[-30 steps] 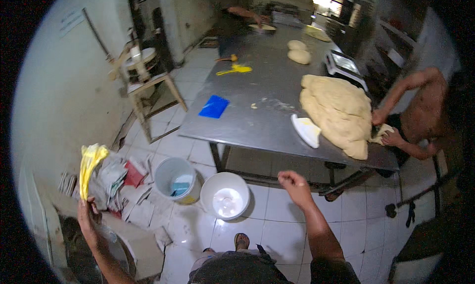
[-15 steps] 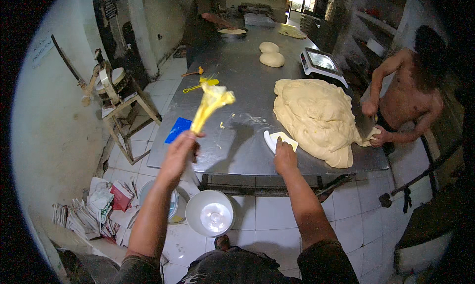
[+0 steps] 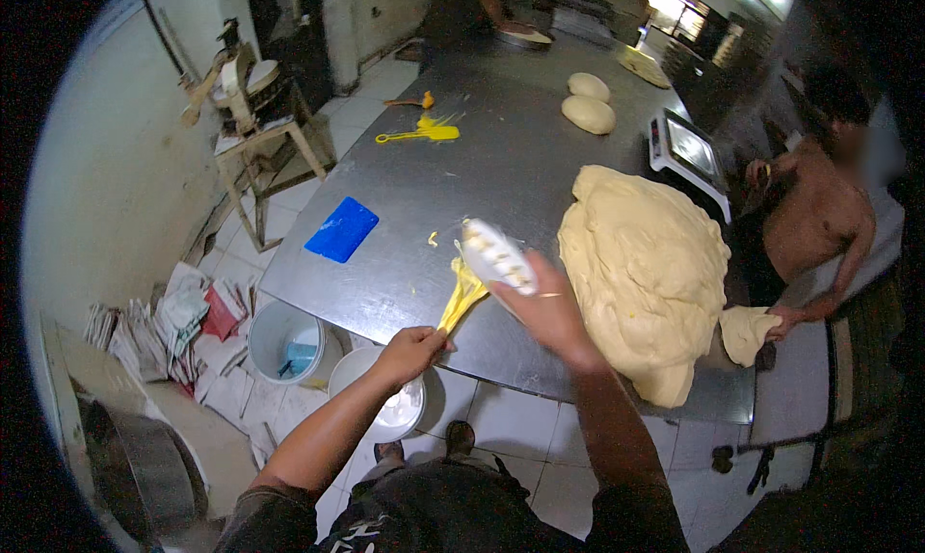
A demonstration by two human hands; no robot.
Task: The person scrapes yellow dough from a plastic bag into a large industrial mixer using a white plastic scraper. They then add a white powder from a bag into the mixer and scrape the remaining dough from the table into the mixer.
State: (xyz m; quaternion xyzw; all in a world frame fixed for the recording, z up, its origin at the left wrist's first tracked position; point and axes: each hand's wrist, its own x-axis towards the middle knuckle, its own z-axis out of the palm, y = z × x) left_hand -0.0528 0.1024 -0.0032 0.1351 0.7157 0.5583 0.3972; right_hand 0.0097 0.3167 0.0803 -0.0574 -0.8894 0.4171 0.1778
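My left hand (image 3: 412, 354) is closed round the narrow end of a yellow, smeared, limp thing (image 3: 461, 301), perhaps a plastic bag; its kind is unclear. It sticks up over the table's near edge. In my right hand (image 3: 547, 312) is a white, rounded scraper (image 3: 499, 256), slightly blurred, with pale yellow lumps along it. The scraper is close against the upper end of the yellow thing. Just right of that hand, a large mound of pale dough (image 3: 646, 274) lies on the metal table (image 3: 462, 177).
A blue scraper (image 3: 342, 230) and a yellow spatula (image 3: 434, 134) lie to the left. Two dough balls (image 3: 588, 115) and a scale (image 3: 689, 153) are farther back. A shirtless co-worker (image 3: 819, 216) at right holds a dough piece (image 3: 747, 333). Buckets (image 3: 294, 346) stand below the near edge.
My left hand has come down and right with the yellow thing. My right hand has lifted the white scraper off the table to it. The co-worker's dough piece is now apart from the mound.
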